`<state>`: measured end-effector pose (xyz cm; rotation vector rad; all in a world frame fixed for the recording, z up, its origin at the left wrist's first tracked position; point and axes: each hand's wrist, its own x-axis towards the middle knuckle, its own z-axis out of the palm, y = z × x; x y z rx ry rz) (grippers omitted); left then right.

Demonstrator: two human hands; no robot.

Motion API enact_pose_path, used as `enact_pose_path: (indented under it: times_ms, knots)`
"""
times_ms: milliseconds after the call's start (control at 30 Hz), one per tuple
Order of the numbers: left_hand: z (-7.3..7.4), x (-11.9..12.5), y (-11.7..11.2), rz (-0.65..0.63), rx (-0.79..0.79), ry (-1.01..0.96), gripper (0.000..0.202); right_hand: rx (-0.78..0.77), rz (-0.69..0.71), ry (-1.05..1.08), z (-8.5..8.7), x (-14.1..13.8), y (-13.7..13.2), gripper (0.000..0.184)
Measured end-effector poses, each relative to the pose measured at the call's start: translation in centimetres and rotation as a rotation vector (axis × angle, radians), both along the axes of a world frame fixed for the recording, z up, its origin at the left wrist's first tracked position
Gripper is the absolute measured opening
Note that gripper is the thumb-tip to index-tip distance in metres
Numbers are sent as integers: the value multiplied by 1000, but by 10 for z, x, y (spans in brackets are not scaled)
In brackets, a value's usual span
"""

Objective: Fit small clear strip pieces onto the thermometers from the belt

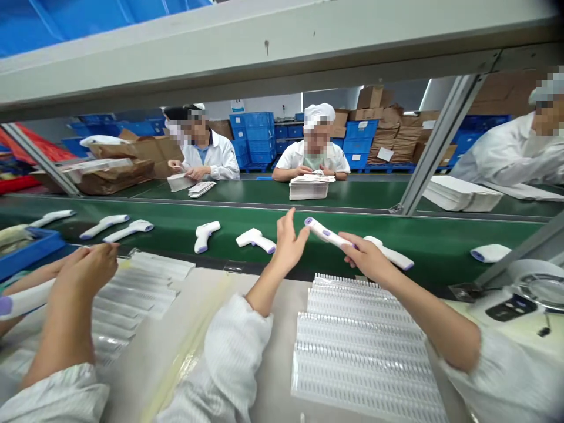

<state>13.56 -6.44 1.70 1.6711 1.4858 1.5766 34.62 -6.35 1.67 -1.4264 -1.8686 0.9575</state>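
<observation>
1. Right hand [365, 255] pinches one end of a white-and-purple infrared thermometer [326, 233] above the green conveyor belt [445, 244].
2. Left hand [288, 238], at its nine o'clock: loosely spread.
3. Second thermometer [392, 254], three o'clock, partly hidden; translucent sheets [348, 338], six.
4. Blue crates [356, 144], twelve: paper labels [362, 126], illegible.

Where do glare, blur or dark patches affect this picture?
Head view throughout: glare streaks the yellowish plastic tape strip; the white fabric right sleeve looks soft; the top right corner is dark; the white and purple pistol-shaped plastic device in the right hand looks sharper.
</observation>
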Motion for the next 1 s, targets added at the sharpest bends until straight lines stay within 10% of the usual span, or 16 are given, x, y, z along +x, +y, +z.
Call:
enact_pose_path:
  times_ms: [167, 333, 600, 1000]
  knots:
    - [-2, -26, 19, 90, 54, -62, 57, 171, 1, -199, -13, -17, 36, 42]
    - [-8, -34, 36, 18, 199, -30, 62, 212, 45, -296, 2, -5, -14, 41]
    - [-6, -22, 30, -36, 137, 77, 51, -343, 593, -124, 0, -14, -146, 13]
    - [-7, -26, 28, -14, 76, 194, 50, -478, 680, -199, -14, -43, -154, 23]
